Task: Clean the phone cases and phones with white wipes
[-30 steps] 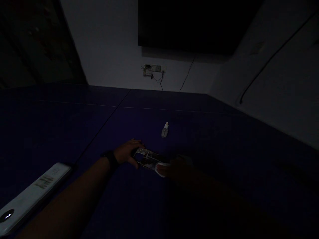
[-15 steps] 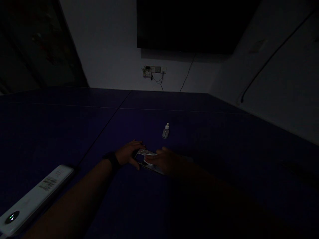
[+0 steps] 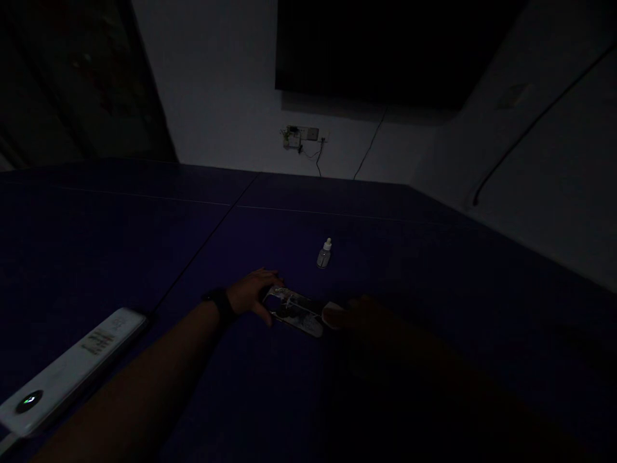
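A patterned phone case with a camera cutout at its left end lies flat on the dark blue surface. My left hand grips that left end, thumb on the near edge and fingers on the far edge. At the right end of the case, my right hand pinches a small white wiping pad; deep shadow hides much of this hand. Beyond the case stands a small clear dropper bottle with a white top, which neither hand touches.
A long white device with a lit round display lies at the left, beside my left forearm. Dark seams cross the surface. On the far wall are sockets with cables and a large black screen.
My right hand has slid the white pad rightward along the phone case from near the cutout to the right end, uncovering its patterned middle. My left hand keeps its grip.
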`<state>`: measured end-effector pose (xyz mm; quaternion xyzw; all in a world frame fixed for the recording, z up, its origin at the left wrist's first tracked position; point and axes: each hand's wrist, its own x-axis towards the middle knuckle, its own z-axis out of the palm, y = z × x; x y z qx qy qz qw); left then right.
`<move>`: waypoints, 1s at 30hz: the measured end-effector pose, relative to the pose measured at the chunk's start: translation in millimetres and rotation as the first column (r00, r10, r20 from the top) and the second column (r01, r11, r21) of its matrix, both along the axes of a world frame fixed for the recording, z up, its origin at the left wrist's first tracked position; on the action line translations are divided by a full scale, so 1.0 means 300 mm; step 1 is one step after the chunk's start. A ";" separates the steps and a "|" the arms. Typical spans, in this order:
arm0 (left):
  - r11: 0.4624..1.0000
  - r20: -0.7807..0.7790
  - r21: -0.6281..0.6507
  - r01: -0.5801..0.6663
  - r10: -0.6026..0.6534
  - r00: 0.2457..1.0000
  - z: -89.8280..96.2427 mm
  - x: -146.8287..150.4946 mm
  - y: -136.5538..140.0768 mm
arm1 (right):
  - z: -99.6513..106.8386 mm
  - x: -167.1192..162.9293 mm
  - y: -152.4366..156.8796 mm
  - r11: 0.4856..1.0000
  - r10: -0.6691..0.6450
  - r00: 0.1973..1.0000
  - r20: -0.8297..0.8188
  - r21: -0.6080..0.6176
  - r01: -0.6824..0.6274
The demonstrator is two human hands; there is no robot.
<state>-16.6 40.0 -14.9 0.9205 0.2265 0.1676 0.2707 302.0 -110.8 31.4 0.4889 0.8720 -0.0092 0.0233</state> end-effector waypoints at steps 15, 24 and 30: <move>1.000 0.022 0.027 0.004 -0.005 1.000 -0.027 -0.005 0.012 | 0.036 -0.344 0.261 0.953 0.300 0.952 0.063 0.033 -0.303; 1.000 -0.009 -0.007 -0.005 0.005 1.000 -0.024 -0.019 0.013 | 0.054 -0.225 0.191 0.961 0.276 0.956 0.098 0.000 -0.278; 0.999 -0.034 -0.044 -0.023 0.022 0.999 0.004 -0.033 0.002 | 0.064 0.066 0.048 0.999 -0.005 0.991 -0.137 -0.034 0.001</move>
